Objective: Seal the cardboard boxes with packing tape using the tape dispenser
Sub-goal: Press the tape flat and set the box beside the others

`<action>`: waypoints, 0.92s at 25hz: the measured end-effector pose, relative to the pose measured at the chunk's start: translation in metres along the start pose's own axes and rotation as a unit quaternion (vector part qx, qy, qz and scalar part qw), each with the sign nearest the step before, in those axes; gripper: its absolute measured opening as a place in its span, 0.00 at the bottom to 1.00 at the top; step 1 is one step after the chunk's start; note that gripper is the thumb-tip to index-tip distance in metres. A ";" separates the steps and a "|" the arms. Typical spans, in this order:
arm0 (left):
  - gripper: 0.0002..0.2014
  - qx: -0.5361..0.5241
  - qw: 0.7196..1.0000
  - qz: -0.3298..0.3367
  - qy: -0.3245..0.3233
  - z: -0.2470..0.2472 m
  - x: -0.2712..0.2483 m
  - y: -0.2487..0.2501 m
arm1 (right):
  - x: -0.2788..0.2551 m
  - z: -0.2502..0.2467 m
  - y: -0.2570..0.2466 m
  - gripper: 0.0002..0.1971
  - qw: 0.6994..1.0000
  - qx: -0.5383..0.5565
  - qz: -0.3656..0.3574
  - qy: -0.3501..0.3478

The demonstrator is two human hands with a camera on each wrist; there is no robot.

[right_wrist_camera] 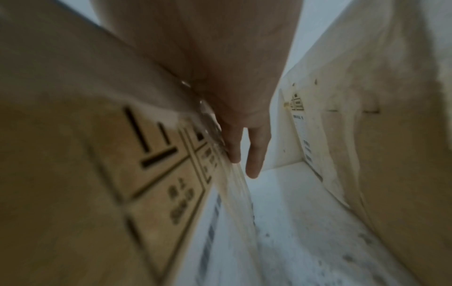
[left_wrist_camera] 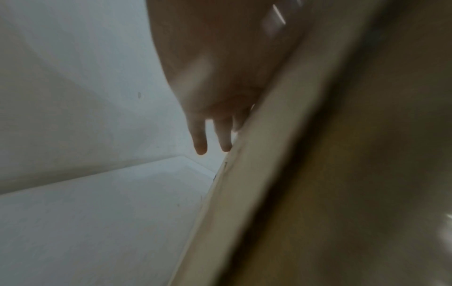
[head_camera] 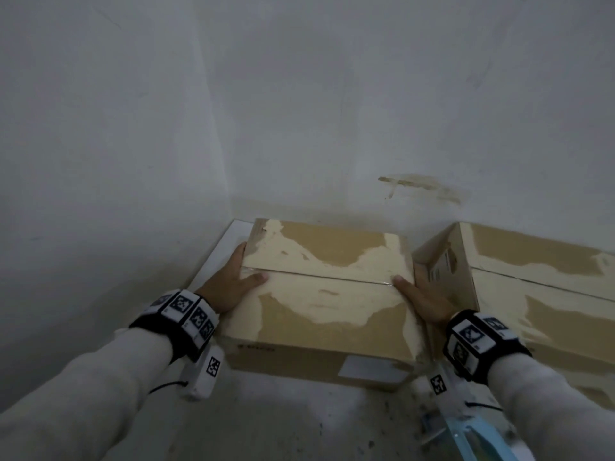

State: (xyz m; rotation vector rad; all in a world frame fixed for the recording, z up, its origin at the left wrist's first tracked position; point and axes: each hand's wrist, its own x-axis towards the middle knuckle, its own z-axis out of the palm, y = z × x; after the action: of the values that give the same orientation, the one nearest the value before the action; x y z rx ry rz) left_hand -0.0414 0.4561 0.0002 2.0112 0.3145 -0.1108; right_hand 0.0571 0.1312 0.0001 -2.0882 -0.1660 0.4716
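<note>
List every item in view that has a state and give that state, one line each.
Middle box: flaps closed, clear tape over the seam, held at both ends.
Right box: flaps closed; taping cannot be told.
Tape dispenser: lying unheld at the near edge.
Left hand: fingers straight along the box's left side, thumb on top.
Right hand: fingers straight down the gap between boxes, thumb on top.

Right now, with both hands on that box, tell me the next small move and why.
Probably let go with the right hand and pick up the tape dispenser near that wrist. The left hand and the right press flat on the ends of the near box, its flaps closed along the centre seam. Whether tape already covers it is unclear.
</note>
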 end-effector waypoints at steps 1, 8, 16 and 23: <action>0.33 -0.002 1.000 0.002 0.008 -0.001 0.008 0.000 | 0.007 0.000 -0.003 0.30 1.000 -0.005 -0.001 0.010; 0.32 -0.057 0.996 -0.050 0.048 -0.002 0.016 -0.006 | 0.009 0.001 -0.008 0.24 0.996 0.040 0.004 0.083; 0.41 -0.231 0.972 0.026 -0.027 0.007 -0.045 -0.027 | -0.051 0.004 0.015 0.13 0.989 0.140 0.046 0.006; 0.28 -0.321 0.943 0.034 0.077 0.032 -0.043 -0.039 | -0.071 0.032 0.023 0.10 0.977 0.192 0.023 0.088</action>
State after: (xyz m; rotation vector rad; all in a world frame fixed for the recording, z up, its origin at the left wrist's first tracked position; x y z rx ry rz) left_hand -0.0917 0.4361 -0.0391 1.3792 0.3274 0.1766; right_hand -0.0219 0.1233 -0.0157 -1.7452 0.0742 0.3142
